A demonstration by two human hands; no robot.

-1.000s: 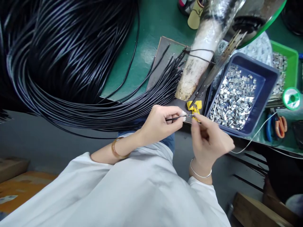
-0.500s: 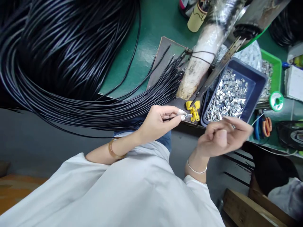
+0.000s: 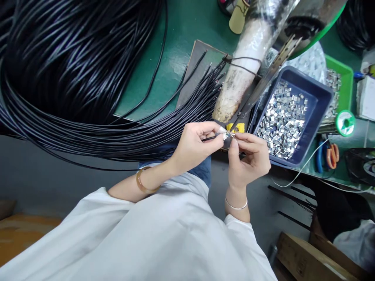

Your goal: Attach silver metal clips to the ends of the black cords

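Note:
In the head view, my left hand [image 3: 197,145] pinches a black cable [image 3: 208,138] near its end, thumb and forefinger closed on it. A small metal connector [image 3: 227,135] sticks out past those fingertips. My right hand [image 3: 249,154] meets it there, its thumb and forefinger pinched together at the connector's tip. What lies between the right fingers is too small and covered to make out. Just behind both hands is a yellow clamp-like piece [image 3: 238,127], partly hidden by the fingers. A perforated metal rod [image 3: 271,72] with a thin dark tip slants down towards it.
A thick bundle of black cables [image 3: 140,136] runs along the left. A dark blue tray [image 3: 315,101] holds many small metal pieces; behind it stands a green tray [image 3: 348,84]. A white wrapped tube [image 3: 238,80], a green spool [image 3: 345,123] and orange-and-blue-handled pliers [image 3: 332,156] are nearby.
My right hand has moved left from beside the blue tray to the connector, and its fingers have closed there. My left hand still holds the cable in nearly the same place.

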